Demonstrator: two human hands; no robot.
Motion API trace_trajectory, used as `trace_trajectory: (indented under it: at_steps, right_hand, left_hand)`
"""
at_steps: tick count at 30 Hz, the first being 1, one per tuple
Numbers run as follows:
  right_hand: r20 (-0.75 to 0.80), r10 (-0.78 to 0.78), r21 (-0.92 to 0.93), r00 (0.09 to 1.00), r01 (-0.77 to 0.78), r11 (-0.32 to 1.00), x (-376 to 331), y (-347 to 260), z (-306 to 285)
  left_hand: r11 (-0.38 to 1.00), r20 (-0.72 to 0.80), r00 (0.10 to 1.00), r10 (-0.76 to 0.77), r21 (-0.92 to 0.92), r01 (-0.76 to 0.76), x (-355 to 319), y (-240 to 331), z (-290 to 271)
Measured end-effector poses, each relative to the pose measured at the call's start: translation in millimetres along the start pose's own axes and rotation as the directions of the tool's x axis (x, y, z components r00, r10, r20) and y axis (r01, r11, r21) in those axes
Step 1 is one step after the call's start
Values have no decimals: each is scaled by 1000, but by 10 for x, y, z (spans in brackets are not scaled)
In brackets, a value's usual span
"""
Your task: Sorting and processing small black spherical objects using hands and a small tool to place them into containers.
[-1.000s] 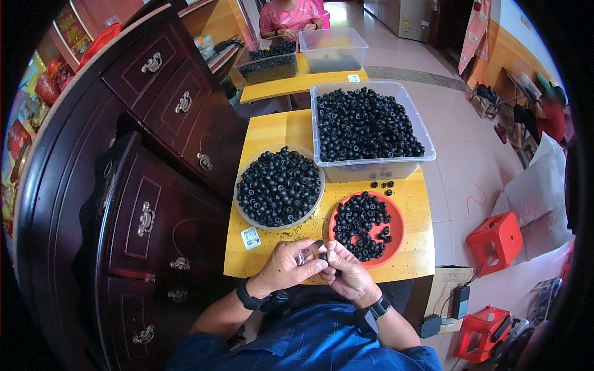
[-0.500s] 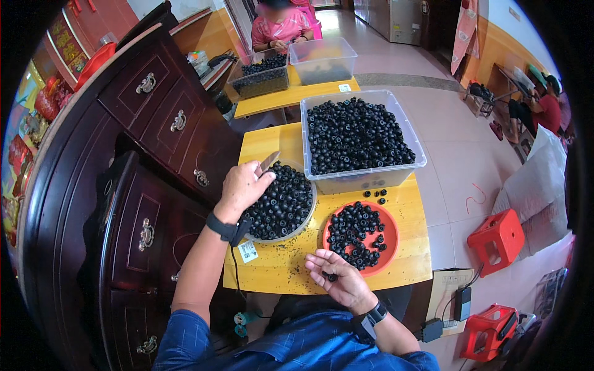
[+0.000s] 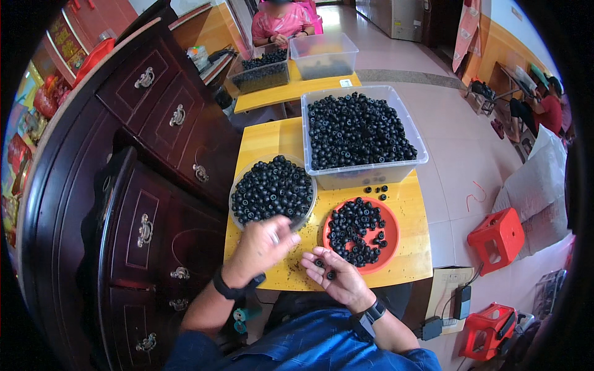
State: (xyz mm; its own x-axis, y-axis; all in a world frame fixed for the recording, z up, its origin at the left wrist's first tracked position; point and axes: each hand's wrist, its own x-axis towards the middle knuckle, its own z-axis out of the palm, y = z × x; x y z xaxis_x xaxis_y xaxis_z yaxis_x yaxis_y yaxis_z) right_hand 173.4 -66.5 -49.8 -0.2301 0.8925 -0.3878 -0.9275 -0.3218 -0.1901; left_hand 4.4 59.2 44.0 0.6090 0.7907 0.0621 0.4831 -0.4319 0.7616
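My left hand (image 3: 263, 250), smeared by motion, hovers over the near edge of a round clear tub (image 3: 233, 213) heaped with small black round parts (image 3: 272, 188). Its fingers are blurred, and no blade shows in it. Palm up, my right hand (image 3: 346, 284) cradles a couple of the small black ring-shaped parts (image 3: 331, 274) on its fingers and palm. Just beyond it stands a shallow orange-red dish (image 3: 390, 232), partly filled with the same kind of part. Several loose ones (image 3: 383, 197) lie on the yellow table (image 3: 411, 247) behind the dish.
A large clear bin (image 3: 337, 179) full of black parts stands at the table's far right. Dark wooden drawers (image 3: 148, 204) rise close on the left. Farther off, a person in pink (image 3: 281, 28) sits behind two more bins. Red stools (image 3: 497, 241) stand on the right.
My left hand has swung back toward me from the tub's far side; the small blade it held there is no longer visible. My right hand's palm has opened more, showing a second part.
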Motion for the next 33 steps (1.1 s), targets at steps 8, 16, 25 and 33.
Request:
trace_trajectory:
  at_steps: [8,16,25,33]
  right_hand:
    - [133,-21,-9,991,23,1000,55,119,-204]
    - [93,-48,-17,994,50,999,6,103,-177]
    - [117,1,-98,993,11,995,-11,36,-308]
    - [162,-116,-104,980,134,986,-123,-43,-81]
  left_hand:
    - [935,125,986,108,324,-143,-449,41,647]
    - [975,124,990,63,206,-88,-387,124,672]
    - [988,37,998,59,141,-63,-356,110,630]
    - [899,148,988,-37,-428,98,-313,140,665]
